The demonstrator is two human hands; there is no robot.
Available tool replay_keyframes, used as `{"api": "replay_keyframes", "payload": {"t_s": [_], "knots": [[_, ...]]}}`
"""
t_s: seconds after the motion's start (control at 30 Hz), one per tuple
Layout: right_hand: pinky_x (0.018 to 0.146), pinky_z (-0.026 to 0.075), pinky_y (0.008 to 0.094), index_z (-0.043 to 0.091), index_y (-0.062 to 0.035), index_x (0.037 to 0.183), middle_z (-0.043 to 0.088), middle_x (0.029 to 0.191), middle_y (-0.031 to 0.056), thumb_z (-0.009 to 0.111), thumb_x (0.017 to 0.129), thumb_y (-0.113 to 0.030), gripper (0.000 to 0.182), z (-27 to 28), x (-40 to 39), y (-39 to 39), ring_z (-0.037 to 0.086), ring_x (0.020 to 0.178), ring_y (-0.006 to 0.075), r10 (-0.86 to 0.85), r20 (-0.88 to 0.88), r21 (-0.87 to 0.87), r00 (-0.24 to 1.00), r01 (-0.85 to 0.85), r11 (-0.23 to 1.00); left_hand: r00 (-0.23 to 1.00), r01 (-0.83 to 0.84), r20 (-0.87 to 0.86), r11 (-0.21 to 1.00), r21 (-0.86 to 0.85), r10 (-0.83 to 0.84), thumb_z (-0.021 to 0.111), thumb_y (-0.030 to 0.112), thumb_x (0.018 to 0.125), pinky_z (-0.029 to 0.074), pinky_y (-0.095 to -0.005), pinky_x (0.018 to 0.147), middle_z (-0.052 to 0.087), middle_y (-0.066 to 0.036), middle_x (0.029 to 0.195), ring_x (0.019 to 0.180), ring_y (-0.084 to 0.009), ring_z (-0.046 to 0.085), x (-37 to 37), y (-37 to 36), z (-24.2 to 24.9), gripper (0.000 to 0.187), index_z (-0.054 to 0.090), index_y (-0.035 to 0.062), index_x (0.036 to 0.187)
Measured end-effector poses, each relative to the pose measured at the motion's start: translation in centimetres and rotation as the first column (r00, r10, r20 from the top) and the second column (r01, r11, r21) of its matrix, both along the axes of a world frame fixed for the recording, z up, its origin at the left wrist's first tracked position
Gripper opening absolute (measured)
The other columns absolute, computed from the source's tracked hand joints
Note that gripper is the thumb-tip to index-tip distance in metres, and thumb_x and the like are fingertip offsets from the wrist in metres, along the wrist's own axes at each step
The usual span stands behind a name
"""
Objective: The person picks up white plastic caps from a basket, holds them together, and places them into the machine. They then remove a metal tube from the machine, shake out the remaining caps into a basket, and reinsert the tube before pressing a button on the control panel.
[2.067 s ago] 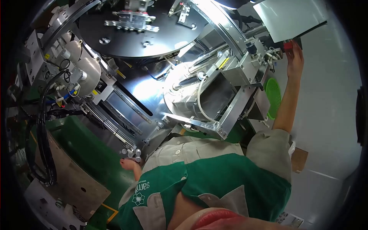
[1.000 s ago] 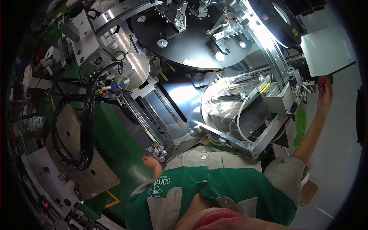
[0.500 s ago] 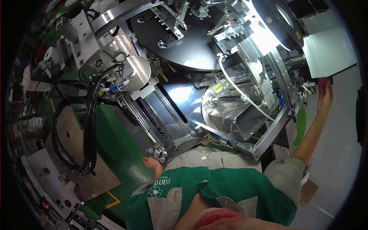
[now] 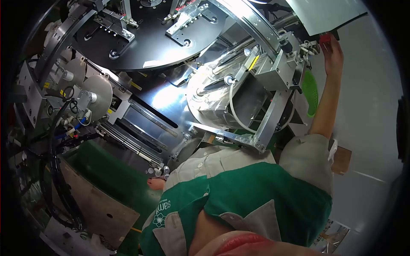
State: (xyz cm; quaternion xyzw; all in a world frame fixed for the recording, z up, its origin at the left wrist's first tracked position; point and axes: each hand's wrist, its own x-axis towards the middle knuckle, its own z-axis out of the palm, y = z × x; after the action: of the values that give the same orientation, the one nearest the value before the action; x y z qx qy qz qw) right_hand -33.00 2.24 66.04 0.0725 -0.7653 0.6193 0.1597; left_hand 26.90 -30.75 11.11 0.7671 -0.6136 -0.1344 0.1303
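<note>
My right hand (image 4: 333, 55) reaches out along the right side of the machine, its fingers closed round a small red knob (image 4: 325, 39) below the corner of a white panel (image 4: 326, 15). Valves and thin tubes (image 4: 309, 48) sit just left of those fingers. Low on the left, my left hand (image 4: 156, 183) shows only in part beside my shirt. It is close to several small silver cylinders (image 4: 159, 171) at the end of a rail, and I cannot tell how its fingers are set.
A round black plate (image 4: 147, 55) with metal clamps fills the machine's top. Nearer me stand a clear guard (image 4: 222, 112) and a metal frame bar (image 4: 271, 121). Black cables (image 4: 55, 179) loop at the left above a wooden board (image 4: 100, 205). A green basket (image 4: 310, 94) hangs near my right forearm.
The view has turned, so the machine appears farther left and higher. My right hand stays at the red knob. My left hand is now more covered by my shirt.
</note>
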Motion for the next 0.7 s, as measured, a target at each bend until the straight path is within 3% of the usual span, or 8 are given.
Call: {"api": "replay_keyframes", "payload": {"t_s": [0.17,0.3,0.37,0.43,0.53,0.63,0.7], "knots": [[0.095,0.047,0.0356,0.050,0.0036,0.121,0.056,0.124,0.0128,0.052,0.094,-0.018,0.035,0.0,-0.1,0.1,0.057,0.109,0.0224,-0.011,0.007,0.006,1.000,0.011,1.000,0.988,0.087,0.122,0.995,0.043,-0.092,0.056,0.007,0.078,0.048,-0.0434,0.071,0.060,-0.017,0.094,0.084,-0.0353,0.059,1.2,-0.2,-1.6,0.015,0.057,-0.0003,0.091],[0.100,0.043,0.0391,0.047,0.0047,0.125,0.051,0.128,0.0126,0.047,0.096,-0.018,0.037,0.1,0.0,-0.1,0.053,0.113,0.0241,-0.030,0.023,0.017,0.999,0.029,0.999,0.993,0.078,0.091,0.997,0.010,-0.078,0.054,0.009,0.080,0.047,-0.0435,0.073,0.060,-0.018,0.094,0.083,-0.0365,0.059,1.1,-0.2,-1.7,0.017,0.058,-0.0008,0.093],[0.100,0.044,0.0392,0.047,0.0045,0.125,0.051,0.127,0.0126,0.047,0.096,-0.018,0.037,0.2,0.4,-0.7,0.053,0.113,0.0240,-0.036,0.026,0.018,0.999,0.035,0.999,0.999,-0.040,-0.018,0.999,0.037,0.040,0.052,0.011,0.082,0.046,-0.0440,0.074,0.060,-0.019,0.095,0.084,-0.0376,0.058,0.6,-0.2,-1.2,0.018,0.058,-0.0017,0.093],[0.097,0.046,0.0378,0.048,0.0042,0.123,0.054,0.125,0.0128,0.050,0.095,-0.018,0.036,0.1,0.4,-0.7,0.055,0.110,0.0234,-0.030,0.021,0.006,0.999,0.029,1.000,0.944,-0.246,-0.188,0.958,0.148,0.272,0.048,0.014,0.085,0.045,-0.0449,0.075,0.060,-0.020,0.096,0.085,-0.0390,0.057,-1.3,-0.7,1.5,0.021,0.058,-0.0030,0.092],[0.094,0.048,0.0359,0.049,0.0041,0.121,0.056,0.123,0.0131,0.052,0.094,-0.017,0.035,0.1,0.2,-0.4,0.057,0.107,0.0227,-0.024,0.014,-0.012,1.000,0.024,1.000,0.990,-0.103,-0.087,0.992,0.077,0.109,0.043,0.018,0.088,0.044,-0.0460,0.076,0.060,-0.021,0.097,0.086,-0.0404,0.056,-0.7,-0.4,0.8,0.027,0.057,-0.0043,0.092],[0.093,0.049,0.0358,0.049,0.0041,0.121,0.056,0.124,0.0131,0.052,0.094,-0.017,0.034,0.0,0.1,-0.3,0.057,0.107,0.0226,-0.019,0.015,-0.015,1.000,0.019,1.000,0.997,-0.079,0.002,0.988,0.130,0.080,0.044,0.017,0.088,0.044,-0.0459,0.076,0.060,-0.020,0.096,0.086,-0.0400,0.056,0.1,-0.5,-0.2,0.025,0.057,-0.0040,0.091],[0.093,0.049,0.0357,0.050,0.0042,0.121,0.056,0.124,0.0131,0.051,0.094,-0.017,0.034,0.0,0.0,-0.1,0.057,0.106,0.0228,-0.013,0.011,-0.018,1.000,0.013,1.000,1.000,-0.012,0.013,0.998,0.061,0.011,0.044,0.016,0.087,0.044,-0.0459,0.075,0.060,-0.020,0.096,0.086,-0.0400,0.056,0.8,-0.2,-1.4,0.023,0.057,-0.0037,0.090]]}}
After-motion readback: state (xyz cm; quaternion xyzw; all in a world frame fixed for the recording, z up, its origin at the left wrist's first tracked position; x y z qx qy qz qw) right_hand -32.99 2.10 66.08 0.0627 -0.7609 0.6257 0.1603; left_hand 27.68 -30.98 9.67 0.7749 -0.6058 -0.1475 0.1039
